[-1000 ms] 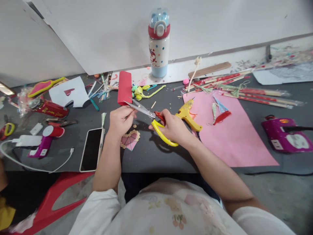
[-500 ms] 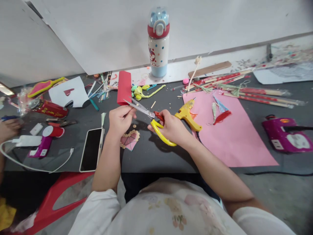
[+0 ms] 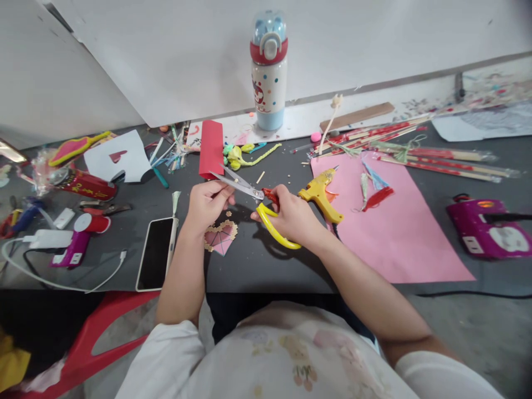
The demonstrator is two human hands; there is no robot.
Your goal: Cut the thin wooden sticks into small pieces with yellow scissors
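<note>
In my right hand (image 3: 286,213) are scissors (image 3: 245,187) with yellow handles and a red part near the pivot. Their blades stand apart and point left, over the fingers of my left hand (image 3: 210,202). Those fingers are pinched together; whatever is between them is too small to make out. A tiny pale bit (image 3: 236,180) shows by the blades. Just below my left hand lies a pink heart (image 3: 221,239) with dark lines and a crumbly tan border along its upper edge. Behind the blade tips is a folded red paper (image 3: 211,148).
A yellow glue gun (image 3: 322,194) lies partly on pink paper (image 3: 399,238), with tassels (image 3: 376,194) on that sheet. Behind stands a water bottle (image 3: 269,83). To the left are a phone (image 3: 155,255), a red can (image 3: 89,184), a thread spool (image 3: 92,223) and a white cable (image 3: 108,277).
The scissor blades have spread a little wider. My left hand has shifted slightly right. At the far left, another person's hand has left the view, exposing blue- and red-handled tools.
</note>
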